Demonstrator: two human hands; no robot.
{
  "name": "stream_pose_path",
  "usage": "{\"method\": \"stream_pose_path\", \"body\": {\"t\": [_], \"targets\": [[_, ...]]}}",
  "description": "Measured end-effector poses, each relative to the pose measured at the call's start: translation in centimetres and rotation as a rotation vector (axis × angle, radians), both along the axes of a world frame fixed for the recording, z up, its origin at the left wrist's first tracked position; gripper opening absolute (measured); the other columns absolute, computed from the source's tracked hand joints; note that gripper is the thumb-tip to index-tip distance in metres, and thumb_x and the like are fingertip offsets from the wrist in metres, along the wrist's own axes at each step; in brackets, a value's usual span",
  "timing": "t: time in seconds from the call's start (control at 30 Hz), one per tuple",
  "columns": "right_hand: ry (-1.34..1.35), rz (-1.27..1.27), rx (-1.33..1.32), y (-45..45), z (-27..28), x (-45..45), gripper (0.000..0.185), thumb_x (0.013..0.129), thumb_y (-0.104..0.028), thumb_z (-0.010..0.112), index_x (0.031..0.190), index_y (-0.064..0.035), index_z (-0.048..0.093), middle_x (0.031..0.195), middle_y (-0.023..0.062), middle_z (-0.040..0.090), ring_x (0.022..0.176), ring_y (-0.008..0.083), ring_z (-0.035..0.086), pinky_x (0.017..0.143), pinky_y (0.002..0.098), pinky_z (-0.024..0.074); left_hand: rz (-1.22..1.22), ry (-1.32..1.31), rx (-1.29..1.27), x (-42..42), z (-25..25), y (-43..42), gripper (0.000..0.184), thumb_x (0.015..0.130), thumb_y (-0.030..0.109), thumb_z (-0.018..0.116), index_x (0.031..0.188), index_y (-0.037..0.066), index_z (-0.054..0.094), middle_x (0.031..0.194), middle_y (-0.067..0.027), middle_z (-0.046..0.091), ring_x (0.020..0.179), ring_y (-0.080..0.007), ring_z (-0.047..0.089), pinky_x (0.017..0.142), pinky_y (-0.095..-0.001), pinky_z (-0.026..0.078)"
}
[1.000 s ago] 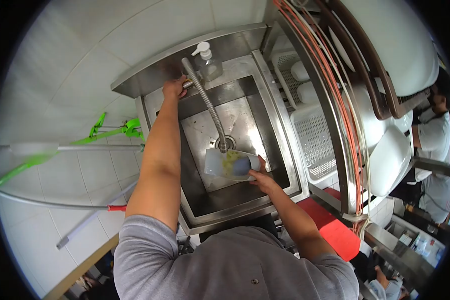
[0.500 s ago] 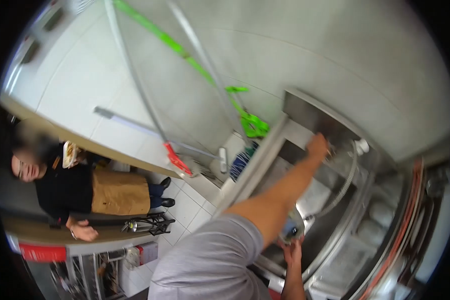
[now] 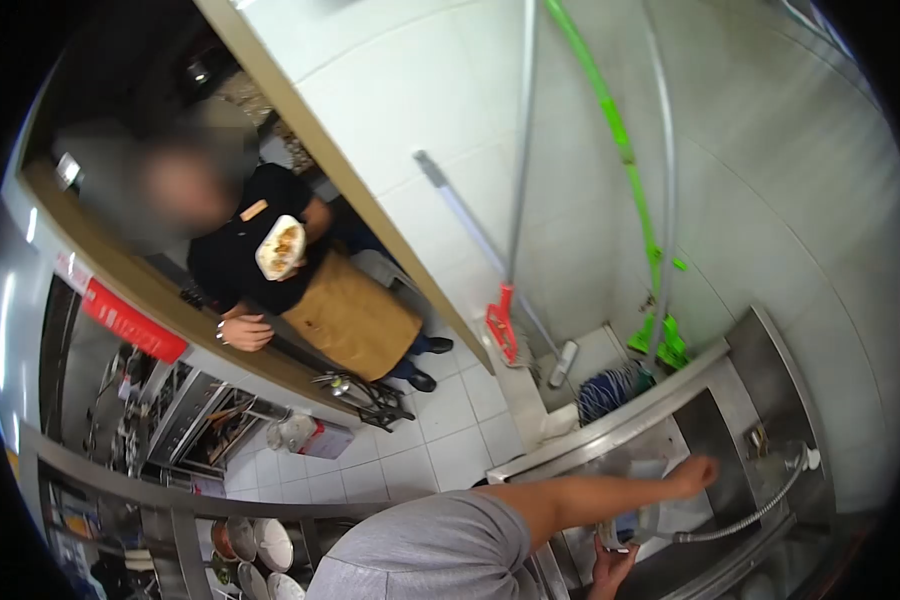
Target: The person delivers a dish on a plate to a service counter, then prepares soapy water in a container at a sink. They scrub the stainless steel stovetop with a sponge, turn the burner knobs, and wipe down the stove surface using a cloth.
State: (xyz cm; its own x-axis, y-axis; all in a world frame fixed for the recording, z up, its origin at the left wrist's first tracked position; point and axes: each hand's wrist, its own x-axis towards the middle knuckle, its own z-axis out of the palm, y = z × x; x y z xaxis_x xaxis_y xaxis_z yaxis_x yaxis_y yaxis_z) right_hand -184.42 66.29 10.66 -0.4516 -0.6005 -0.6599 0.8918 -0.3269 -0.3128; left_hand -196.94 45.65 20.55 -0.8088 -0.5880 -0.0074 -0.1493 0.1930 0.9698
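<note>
My left hand (image 3: pixel 692 475) is over the stainless steel sink (image 3: pixel 715 425), the arm stretched across the basin. Its fingers look curled in, and nothing shows in them. Below that forearm, my right hand (image 3: pixel 613 565) grips a clear container (image 3: pixel 625 527) from underneath. Something blue shows in or through the container; I cannot make out what it is. A ribbed metal hose (image 3: pixel 740 528) runs from the wall fitting (image 3: pixel 812 458) down to beside the container. Part of the container is hidden by my left forearm.
A person in a black shirt and tan apron (image 3: pixel 355 315) stands in the doorway, holding a white food tray (image 3: pixel 281 248). Mops and a red-headed brush (image 3: pixel 505 325) lean by the sink. A blue-and-white mop head (image 3: pixel 610 395) touches its edge. Pots (image 3: pixel 273 545) sit on a lower-left shelf.
My view has swung toward the doorway. My left hand has come away from the sink's back wall toward the basin's middle. My right hand still holds the container.
</note>
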Motion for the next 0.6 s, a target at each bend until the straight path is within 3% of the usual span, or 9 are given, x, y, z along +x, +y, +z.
{"method": "stream_pose_path", "body": {"t": [0.2,0.33,0.37,0.4,0.43,0.47,0.5,0.57,0.6], "targets": [[0.087,-0.034,0.022,-2.8,2.2,-0.6,0.051,0.089,-0.042,0.056,0.132,-0.0169,0.045,0.137,0.008,0.041,0.125,0.0278,0.044,0.102,0.0478,0.0411,-0.289,-0.015,0.029,13.6,-1.9,3.3,0.01,0.077,0.012,0.064,0.082,0.004,0.067,0.077,-0.012,0.067,0.074,-0.0272,0.066,0.068,-0.0386,0.05],[0.285,-0.059,-0.15,-1.2,-7.7,-2.1,0.039,0.096,-0.033,0.05,0.132,-0.0183,0.047,0.133,0.0061,0.047,0.123,0.0239,0.045,0.099,0.0435,0.0445,-0.371,0.05,0.093,14.6,-5.0,4.7,0.009,0.081,0.012,0.063,0.085,0.006,0.07,0.084,-0.0104,0.069,0.085,-0.0224,0.066,0.077,-0.0364,0.049],[0.174,-0.078,0.173,-3.0,0.8,-0.7,0.038,0.097,-0.029,0.048,0.132,-0.0155,0.047,0.131,0.0068,0.049,0.121,0.0238,0.047,0.097,0.0447,0.0472,-0.454,0.156,0.137,14.9,-3.5,3.5,0.013,0.081,0.016,0.063,0.087,0.007,0.07,0.086,-0.0097,0.069,0.085,-0.0248,0.066,0.079,-0.0381,0.05],[0.204,-0.089,0.202,-3.9,3.9,0.6,0.037,0.089,-0.033,0.06,0.121,-0.0141,0.056,0.133,0.0123,0.046,0.12,0.0284,0.048,0.094,0.0473,0.0484,-0.539,-0.037,-0.061,15.3,-3.5,1.8,0.018,0.082,0.02,0.063,0.092,0.007,0.069,0.087,-0.0091,0.069,0.085,-0.0265,0.065,0.079,-0.0379,0.05],[0.214,-0.063,0.09,-3.4,1.8,0.2,0.042,0.089,-0.038,0.06,0.125,-0.0163,0.052,0.135,0.0129,0.043,0.12,0.032,0.048,0.098,0.0542,0.0456,-0.373,0.311,-0.706,15.2,-8.0,1.7,0.023,0.085,0.023,0.062,0.097,0.005,0.068,0.087,-0.0103,0.069,0.082,-0.0281,0.065,0.078,-0.0382,0.051],[0.127,-0.13,0.088,-3.4,1.4,0.5,0.047,0.088,-0.038,0.063,0.126,-0.0147,0.048,0.136,0.0114,0.042,0.123,0.0326,0.045,0.097,0.0561,0.0461,-0.32,-0.036,0.055,15.7,-6.2,0.6,0.022,0.089,0.02,0.058,0.093,0.001,0.068,0.092,-0.0146,0.069,0.084,-0.0245,0.065,0.075,-0.038,0.05],[0.166,-0.162,0.117,-3.2,0.5,1.2,0.049,0.085,-0.034,0.067,0.125,-0.0164,0.045,0.136,0.0101,0.041,0.126,0.0337,0.041,0.096,0.0591,0.0456,-0.31,-0.168,0.21,16.5,-1.4,-1.5,0.019,0.088,0.017,0.061,0.095,0.002,0.069,0.09,-0.0127,0.07,0.079,-0.0212,0.066,0.073,-0.035,0.051],[0.103,-0.253,0.196,-4.2,3.9,2.3,0.054,0.084,-0.027,0.066,0.13,-0.0256,0.038,0.141,0.0104,0.031,0.13,0.0358,0.036,0.096,0.0615,0.0451,-0.272,-0.088,0.207,18.6,-2.8,-3.5,0.022,0.09,0.023,0.064,0.097,0.003,0.069,0.087,-0.0107,0.071,0.078,-0.0179,0.066,0.072,-0.0314,0.052],[0.096,-0.239,0.169,-3.9,5.1,2.5,0.067,0.083,-0.023,0.065,0.137,-0.0274,0.024,0.144,0.0112,0.027,0.13,0.0364,0.035,0.096,0.062,0.0438,-0.27,-0.19,0.128,19.7,0.6,-4.4,0.026,0.091,0.026,0.065,0.099,0.002,0.069,0.087,-0.0094,0.07,0.078,-0.0149,0.065,0.072,-0.0294,0.051]]}}
